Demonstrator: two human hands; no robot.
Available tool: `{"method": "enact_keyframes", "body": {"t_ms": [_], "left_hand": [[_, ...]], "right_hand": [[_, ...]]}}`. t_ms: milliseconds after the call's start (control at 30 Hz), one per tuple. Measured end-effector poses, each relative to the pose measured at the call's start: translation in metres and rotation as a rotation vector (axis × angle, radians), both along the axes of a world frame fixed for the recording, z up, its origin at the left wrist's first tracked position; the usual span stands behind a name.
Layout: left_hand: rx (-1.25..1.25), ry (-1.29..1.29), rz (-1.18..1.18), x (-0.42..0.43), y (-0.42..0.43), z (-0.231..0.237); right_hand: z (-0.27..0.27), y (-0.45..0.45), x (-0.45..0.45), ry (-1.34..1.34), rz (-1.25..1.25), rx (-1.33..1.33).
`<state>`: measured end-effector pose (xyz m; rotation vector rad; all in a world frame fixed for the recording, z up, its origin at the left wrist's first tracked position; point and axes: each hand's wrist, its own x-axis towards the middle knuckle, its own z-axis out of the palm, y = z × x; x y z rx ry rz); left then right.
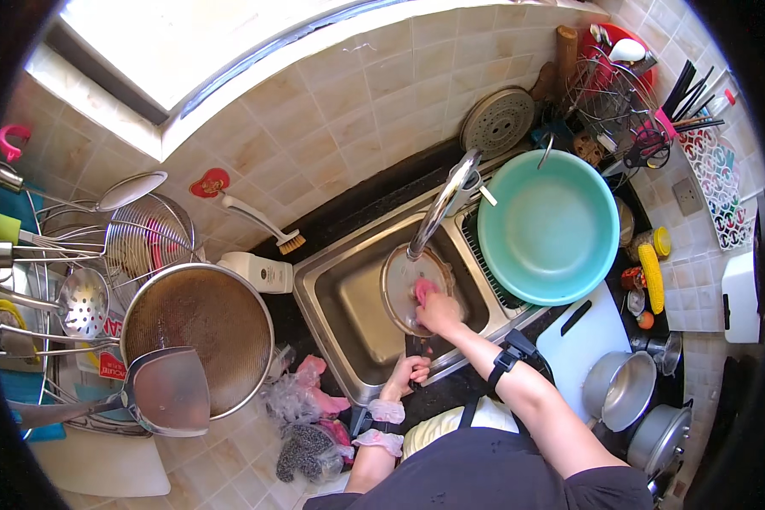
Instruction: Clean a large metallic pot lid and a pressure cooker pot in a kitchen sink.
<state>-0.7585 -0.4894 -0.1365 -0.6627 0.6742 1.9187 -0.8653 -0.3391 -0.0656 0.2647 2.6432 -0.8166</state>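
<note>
A round pan or shallow bowl rests in the stainless steel sink, under the curved chrome faucet. My right hand presses a pink cloth or sponge against its inner surface. Near the sink's front edge my left hand is closed around a dark handle, which seems to belong to the pan; its fingertips are partly hidden. Whether water is running cannot be told.
Right of the sink stand a turquoise basin, a white cutting board and a metal pot. Leftward are a white bottle, plastic bags, a large round sieve and a hanging spatula. A brush hangs behind.
</note>
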Motion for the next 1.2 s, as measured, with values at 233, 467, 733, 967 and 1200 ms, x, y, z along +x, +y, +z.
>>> {"method": "enact_keyframes", "body": {"t_ms": [233, 467, 733, 967, 1200], "left_hand": [[-0.036, -0.075, 0.145, -0.001, 0.008, -0.019], [0.013, 0.041, 0.078, 0.017, 0.009, 0.018], [-0.129, 0.02, -0.002, 0.011, 0.01, 0.02], [-0.457, 0.165, -0.051, 0.001, 0.016, 0.017], [-0.374, 0.258, 0.091, 0.004, 0.036, 0.012]], "right_hand": [[-0.021, 0.012, -0.001, -0.121, 0.041, 0.073], [-0.069, 0.037, -0.047, -0.141, -0.54, -0.16], [0.011, -0.006, -0.041, -0.186, -0.014, -0.58], [0.012, 0.009, -0.027, -0.39, 0.094, -0.433], [0.012, 0.006, -0.017, -0.231, -0.35, -0.662]]}}
